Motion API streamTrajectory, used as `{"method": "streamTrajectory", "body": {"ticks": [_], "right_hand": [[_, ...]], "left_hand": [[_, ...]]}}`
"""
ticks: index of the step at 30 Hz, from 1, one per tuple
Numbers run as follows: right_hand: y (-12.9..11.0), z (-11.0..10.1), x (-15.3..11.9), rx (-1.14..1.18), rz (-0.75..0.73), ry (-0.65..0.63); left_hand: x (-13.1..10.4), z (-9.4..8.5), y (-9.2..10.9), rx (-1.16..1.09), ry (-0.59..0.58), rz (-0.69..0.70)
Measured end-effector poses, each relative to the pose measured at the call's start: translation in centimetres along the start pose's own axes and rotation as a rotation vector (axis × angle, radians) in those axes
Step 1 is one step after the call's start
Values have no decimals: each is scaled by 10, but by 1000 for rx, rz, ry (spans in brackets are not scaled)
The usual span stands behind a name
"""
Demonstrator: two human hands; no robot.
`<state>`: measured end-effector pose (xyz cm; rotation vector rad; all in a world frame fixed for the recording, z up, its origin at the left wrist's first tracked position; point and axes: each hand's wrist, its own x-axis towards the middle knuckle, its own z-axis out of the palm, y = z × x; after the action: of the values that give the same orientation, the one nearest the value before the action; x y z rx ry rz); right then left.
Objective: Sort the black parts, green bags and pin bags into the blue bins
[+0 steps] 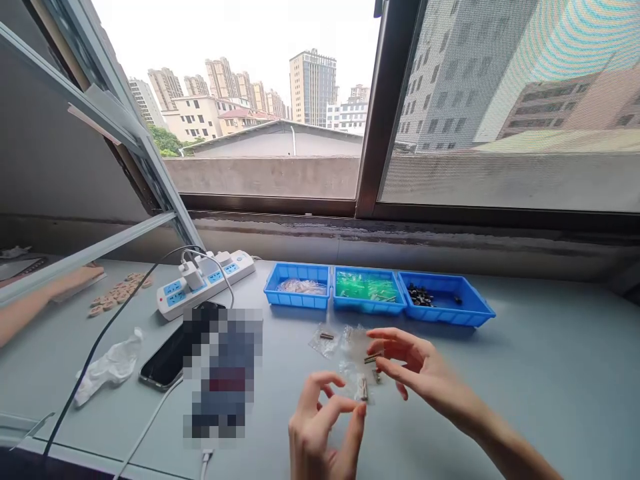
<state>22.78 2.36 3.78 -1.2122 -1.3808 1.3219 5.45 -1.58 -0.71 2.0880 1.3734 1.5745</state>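
Note:
Small clear plastic bags with metal pins lie on the grey table; one bag (325, 339) rests apart at the back left of the group. My left hand (327, 423) is at the near side, its thumb and forefinger closed at the edge of a clear bag (363, 387) with small metal parts. To the right, my right hand (417, 367) reaches over the bags, fingers curved around a small metal pin (373, 359); whether the fingertips press on it is hard to tell. Behind stand blue trays holding clear bags (303, 287), green packets (367, 287) and black parts (420, 295).
A white power strip (205, 283), a black phone (173, 353), a blurred dark object (225, 380), crumpled tissue (113, 363) and cables lie at left. Beyond a metal frame (90, 257), another person's arm (35, 300) rests near wooden pieces (117, 293).

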Motion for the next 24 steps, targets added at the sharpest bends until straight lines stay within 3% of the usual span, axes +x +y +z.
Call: {"method": "streamTrajectory", "body": {"ticks": [5, 9, 14, 24], "right_hand": [[1, 7, -1, -24, -7, 41], [4, 13, -3, 20, -1, 136], [4, 14, -6, 0, -17, 153], [-3, 18, -14, 5, -7, -14]], "left_hand": [[2, 0, 2, 41, -20, -223], [5, -3, 4, -28, -35, -313], [6, -4, 5, -89, -26, -238], [8, -1, 10, -151, 121, -185]]}}
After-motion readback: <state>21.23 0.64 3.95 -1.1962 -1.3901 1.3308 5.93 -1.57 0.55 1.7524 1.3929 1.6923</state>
